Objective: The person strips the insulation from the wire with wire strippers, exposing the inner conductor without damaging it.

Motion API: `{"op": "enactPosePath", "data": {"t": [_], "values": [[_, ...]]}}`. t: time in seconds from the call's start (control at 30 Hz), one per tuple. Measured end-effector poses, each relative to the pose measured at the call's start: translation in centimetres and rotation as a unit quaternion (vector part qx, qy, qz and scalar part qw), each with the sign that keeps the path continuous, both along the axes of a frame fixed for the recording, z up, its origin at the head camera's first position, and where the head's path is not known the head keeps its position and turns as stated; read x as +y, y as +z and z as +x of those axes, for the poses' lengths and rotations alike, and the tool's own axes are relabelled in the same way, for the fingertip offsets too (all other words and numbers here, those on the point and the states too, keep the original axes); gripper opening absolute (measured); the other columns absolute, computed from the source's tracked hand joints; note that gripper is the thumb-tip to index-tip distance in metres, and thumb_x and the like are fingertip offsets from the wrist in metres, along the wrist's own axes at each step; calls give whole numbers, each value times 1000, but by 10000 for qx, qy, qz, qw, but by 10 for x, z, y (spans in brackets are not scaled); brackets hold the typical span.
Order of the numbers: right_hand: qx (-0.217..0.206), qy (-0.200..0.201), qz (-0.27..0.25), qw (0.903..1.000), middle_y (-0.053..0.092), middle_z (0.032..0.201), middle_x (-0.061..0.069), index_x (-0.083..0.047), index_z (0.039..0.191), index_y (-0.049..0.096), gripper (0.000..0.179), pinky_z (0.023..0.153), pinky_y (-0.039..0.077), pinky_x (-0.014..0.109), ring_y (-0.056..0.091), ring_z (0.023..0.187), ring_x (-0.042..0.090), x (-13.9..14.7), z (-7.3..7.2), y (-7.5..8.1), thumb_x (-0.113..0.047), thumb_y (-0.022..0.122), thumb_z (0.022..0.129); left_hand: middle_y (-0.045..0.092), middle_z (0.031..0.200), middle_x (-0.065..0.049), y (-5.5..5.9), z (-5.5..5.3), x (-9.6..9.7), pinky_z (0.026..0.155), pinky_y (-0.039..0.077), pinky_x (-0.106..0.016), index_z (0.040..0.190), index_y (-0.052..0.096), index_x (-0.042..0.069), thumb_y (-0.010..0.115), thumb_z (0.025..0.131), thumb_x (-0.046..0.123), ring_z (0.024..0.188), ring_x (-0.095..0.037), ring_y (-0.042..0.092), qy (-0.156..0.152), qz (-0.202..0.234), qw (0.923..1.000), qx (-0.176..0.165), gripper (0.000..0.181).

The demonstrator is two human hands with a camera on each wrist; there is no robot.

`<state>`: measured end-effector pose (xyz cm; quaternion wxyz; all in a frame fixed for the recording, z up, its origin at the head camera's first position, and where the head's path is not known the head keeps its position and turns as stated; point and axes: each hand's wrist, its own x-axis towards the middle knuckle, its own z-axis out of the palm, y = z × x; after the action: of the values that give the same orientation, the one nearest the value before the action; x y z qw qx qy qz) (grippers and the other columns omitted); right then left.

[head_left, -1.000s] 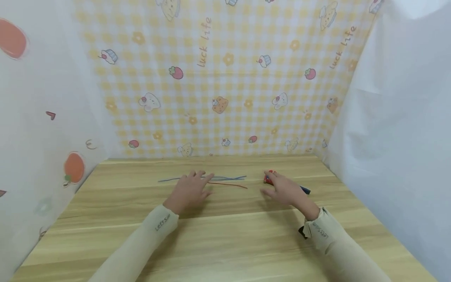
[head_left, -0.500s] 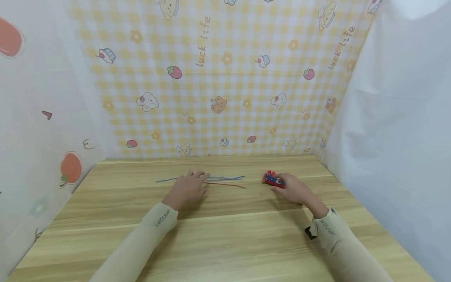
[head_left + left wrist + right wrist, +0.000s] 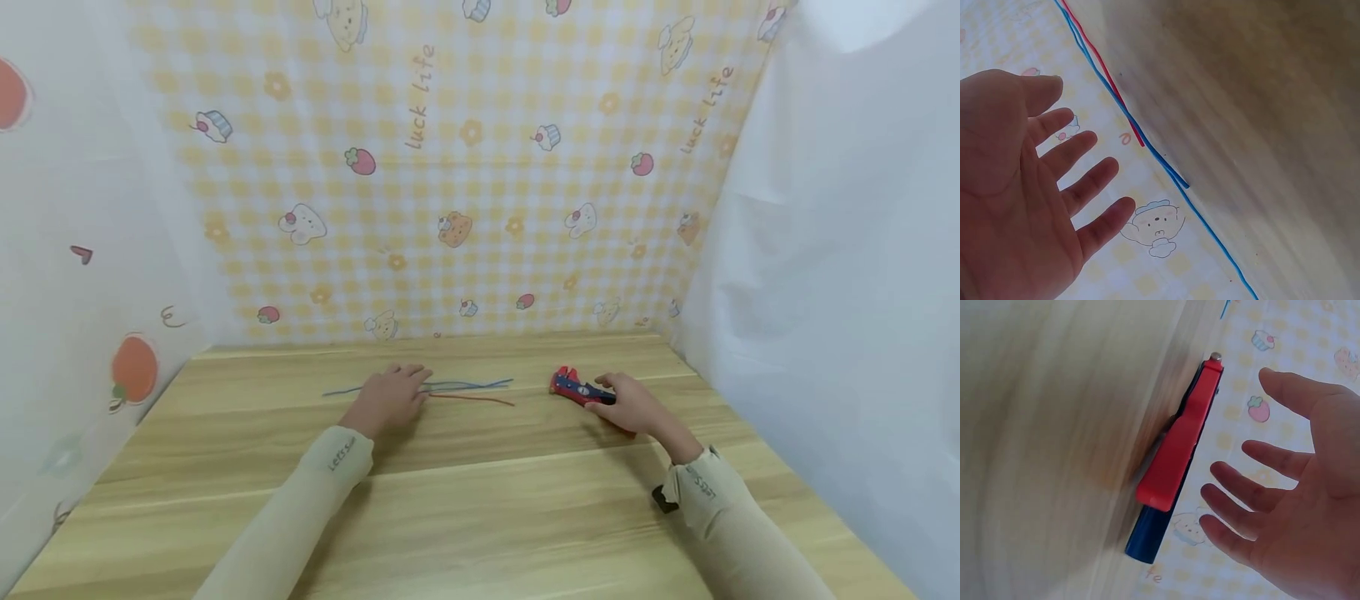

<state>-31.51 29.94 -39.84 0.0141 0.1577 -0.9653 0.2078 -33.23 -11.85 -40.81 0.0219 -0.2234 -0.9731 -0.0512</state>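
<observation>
My left hand [image 3: 390, 398] hovers over the left part of a few thin wires, its fingers spread and loosely bent. In the left wrist view, blue wires [image 3: 1159, 156] and a shorter red wire [image 3: 1099, 57] lie just beyond the fingertips, the palm holding nothing. On the right, my right hand [image 3: 632, 405] is over the handle end of a wire stripper [image 3: 576, 387] with a red and dark blue body. The right wrist view shows its red handle [image 3: 1179, 456] and blue handle, with the fingers relaxed and apart from them. My hand partly hides the handles in the head view.
The wires and tool lie toward the back of a wood-grain table [image 3: 480, 508]. Behind it hangs a yellow checked cloth [image 3: 480, 183]; white sheets [image 3: 810, 250] close off both sides. A dark object [image 3: 663, 499] shows at the right cuff.
My right hand has shifted right, from over the wire stripper's head to its handle end, uncovering the head. The left hand stays over the wires. The head view has shifted slightly.
</observation>
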Motion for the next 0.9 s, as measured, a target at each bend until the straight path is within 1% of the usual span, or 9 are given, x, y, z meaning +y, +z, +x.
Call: {"op": "enactPosePath", "data": {"t": [0.2, 0.4, 0.5, 0.57, 0.67, 0.73, 0.9], "values": [[-182, -131, -110, 9997, 55, 129, 34, 13, 133, 51, 57, 99, 44, 58, 53, 120, 47, 7, -1, -6, -26, 68, 95, 42, 153, -14, -1, -4, 0, 106, 37, -59, 148, 44, 10, 48, 104, 28, 138, -41, 38, -1, 71, 9994, -333, 48], [-265, -165, -123, 9994, 54, 131, 34, 13, 133, 51, 58, 99, 43, 57, 53, 121, 47, 11, -3, -7, -26, 68, 95, 38, 155, -15, 1, -6, 0, 109, 31, -60, 149, 42, 9, 48, 104, 26, 141, -42, 34, 19, 109, 9973, -725, 49], [-298, -202, -151, 9992, 54, 131, 34, 13, 134, 50, 59, 99, 43, 58, 53, 121, 48, 12, -6, -9, -27, 69, 94, 40, 154, -15, 1, -8, 0, 109, 31, -62, 149, 42, 10, 48, 104, 26, 140, -42, 33, 48, 124, 9962, -861, 48], [-329, -262, -159, 9990, 54, 131, 34, 13, 134, 49, 60, 100, 43, 58, 52, 121, 48, 13, -7, -10, -27, 69, 94, 44, 151, -15, 0, -11, 0, 107, 32, -63, 149, 43, 11, 48, 104, 26, 139, -43, 36, 55, 105, 9956, -925, 48], [-346, -329, -123, 9988, 53, 130, 35, 15, 134, 48, 63, 100, 42, 58, 52, 121, 49, 14, -10, -13, -27, 70, 93, 49, 147, -16, -3, -15, 1, 104, 36, -64, 147, 46, 12, 50, 103, 26, 135, -44, 40, 46, 110, 9959, -892, 46], [-377, -372, -22, 9986, 54, 129, 35, 15, 134, 48, 64, 100, 43, 57, 53, 120, 48, 15, -11, -14, -27, 71, 92, 52, 144, -17, -5, -18, 1, 101, 38, -64, 145, 48, 13, 52, 102, 26, 132, -43, 44, 30, 111, 9968, -793, 45], [-524, -417, 169, 9976, 56, 127, 33, 16, 131, 50, 66, 98, 45, 55, 57, 115, 42, 11, -15, -14, -29, 74, 89, 61, 130, -16, -7, -22, 0, 92, 47, -59, 134, 59, 13, 57, 98, 23, 119, -40, 54, 55, 206, 9989, -424, 37]]}}
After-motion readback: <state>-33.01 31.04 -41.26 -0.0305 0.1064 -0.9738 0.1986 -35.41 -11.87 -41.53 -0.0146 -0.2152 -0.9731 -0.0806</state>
